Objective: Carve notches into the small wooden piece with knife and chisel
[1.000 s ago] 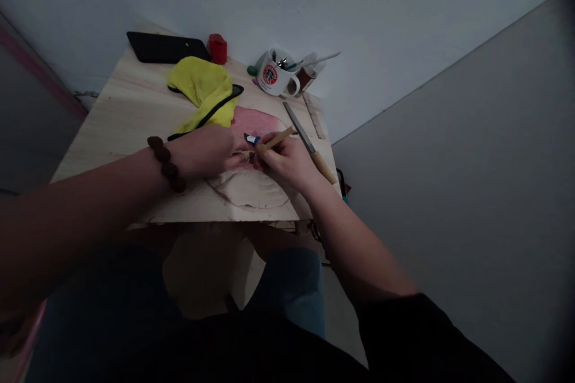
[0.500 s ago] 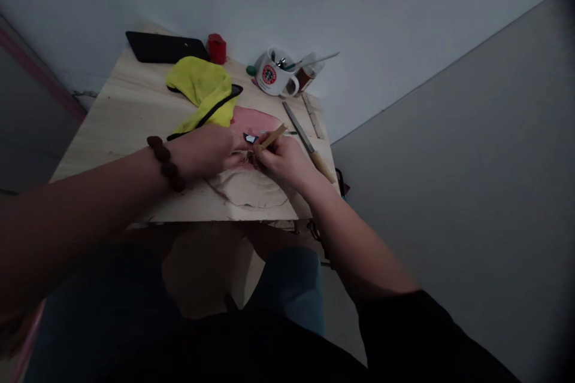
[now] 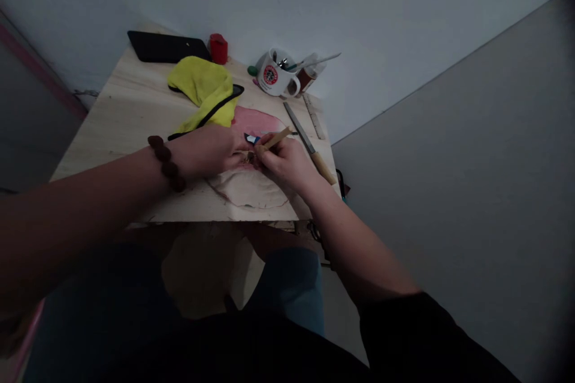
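My right hand (image 3: 287,161) is closed around a flat, light wooden stick (image 3: 279,137) whose upper end points up and to the right. My left hand (image 3: 220,149), below a brown bead bracelet (image 3: 166,163), has its fingers bent together close to the right fingertips. A small dark brown piece (image 3: 250,158) shows between the hands; whether the left fingers grip it is hard to see. Both hands are over a pink mat (image 3: 257,118) and a pale cloth-like sheet (image 3: 251,188). Just beyond the fingertips lies a small blue and white object (image 3: 251,139).
A yellow cloth (image 3: 202,84) with black edging lies beyond my left hand. Right of my right hand is a wooden-handled file (image 3: 309,143), beside a ruler (image 3: 313,115). Along the wall stand a mug of tools (image 3: 274,76), a bottle (image 3: 306,76), a red object (image 3: 218,49) and a black tablet-like slab (image 3: 166,48).
The wooden stick in my right hand has tilted slightly, its upper end moving a little right and down. My left hand stays almost in place, and the whole view has shifted very slightly.
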The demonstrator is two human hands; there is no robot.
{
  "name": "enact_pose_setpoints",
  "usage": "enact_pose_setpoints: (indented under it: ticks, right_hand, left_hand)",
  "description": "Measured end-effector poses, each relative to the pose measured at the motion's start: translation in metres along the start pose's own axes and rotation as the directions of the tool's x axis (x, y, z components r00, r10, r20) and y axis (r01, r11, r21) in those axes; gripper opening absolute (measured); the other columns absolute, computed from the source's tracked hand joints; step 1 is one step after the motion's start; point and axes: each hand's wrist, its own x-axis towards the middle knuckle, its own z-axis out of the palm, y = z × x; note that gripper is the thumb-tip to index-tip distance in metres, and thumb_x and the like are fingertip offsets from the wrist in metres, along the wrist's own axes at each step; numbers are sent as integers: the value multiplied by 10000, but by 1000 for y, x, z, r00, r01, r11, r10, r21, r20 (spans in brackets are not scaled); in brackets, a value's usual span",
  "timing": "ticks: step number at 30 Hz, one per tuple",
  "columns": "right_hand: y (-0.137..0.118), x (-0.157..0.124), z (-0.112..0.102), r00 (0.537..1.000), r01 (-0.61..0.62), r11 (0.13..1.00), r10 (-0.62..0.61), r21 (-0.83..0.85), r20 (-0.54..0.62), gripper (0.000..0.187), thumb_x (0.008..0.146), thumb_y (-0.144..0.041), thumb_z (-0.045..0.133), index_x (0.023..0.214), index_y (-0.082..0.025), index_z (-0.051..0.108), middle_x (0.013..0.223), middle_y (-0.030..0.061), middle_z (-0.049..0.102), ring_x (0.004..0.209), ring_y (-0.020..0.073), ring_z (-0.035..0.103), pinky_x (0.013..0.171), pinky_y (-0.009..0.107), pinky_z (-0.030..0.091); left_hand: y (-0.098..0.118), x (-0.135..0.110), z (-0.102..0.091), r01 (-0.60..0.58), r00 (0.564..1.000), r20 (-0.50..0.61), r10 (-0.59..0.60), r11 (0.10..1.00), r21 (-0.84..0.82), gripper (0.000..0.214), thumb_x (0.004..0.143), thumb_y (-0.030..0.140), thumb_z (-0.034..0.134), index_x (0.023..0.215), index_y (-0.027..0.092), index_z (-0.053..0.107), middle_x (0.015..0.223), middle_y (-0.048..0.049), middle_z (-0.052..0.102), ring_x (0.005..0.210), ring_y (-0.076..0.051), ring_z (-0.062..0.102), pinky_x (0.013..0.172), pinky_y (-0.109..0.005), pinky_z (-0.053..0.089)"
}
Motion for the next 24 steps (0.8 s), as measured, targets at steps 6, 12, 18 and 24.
enact_pose_setpoints:
  ticks: [6, 12, 18, 24]
  right_hand:
    - [9, -1, 7, 999, -34, 999, 35, 31, -29, 169, 1090, -363, 683, 976, -243, 716, 908, 33, 803, 835, 217, 737, 779, 351, 562]
    - [5, 1, 7, 1000, -27, 997, 28, 72, -9, 179, 1074, -400, 672, 991, -244, 701, 877, 31, 775, 822, 221, 704, 741, 347, 553]
    - [0, 4, 2, 1000, -15, 996, 14, 84, 15, 223, 1071, -419, 675, 965, -225, 702, 874, 32, 755, 805, 210, 679, 740, 342, 525]
    - [0, 8, 1, 999, 16, 995, -20, 100, 42, 240, 1081, -419, 676, 944, -224, 700, 905, 22, 760, 825, 193, 681, 775, 322, 532]
  left_hand:
    - [6, -1, -7, 0, 999, 42, -1, 1000, 31, 381, 1170, 335, 542, 1322, 193, 862, 1053, -96, 844, 918, -249, 668, 834, -364, 420]
    - [8, 1, -7, 32, 998, 50, -36, 997, 72, 390, 1172, 394, 559, 1175, 163, 872, 957, -117, 814, 829, -246, 655, 759, -365, 379]
    - [4, 1, -4, -31, 999, 10, 31, 998, 57, 370, 1153, 386, 574, 1253, 187, 870, 969, -107, 814, 870, -260, 691, 822, -352, 426]
    - [3, 3, 0, 10, 1000, 16, -11, 999, 36, 360, 1146, 385, 586, 1167, 163, 868, 951, -135, 815, 831, -279, 698, 759, -374, 417]
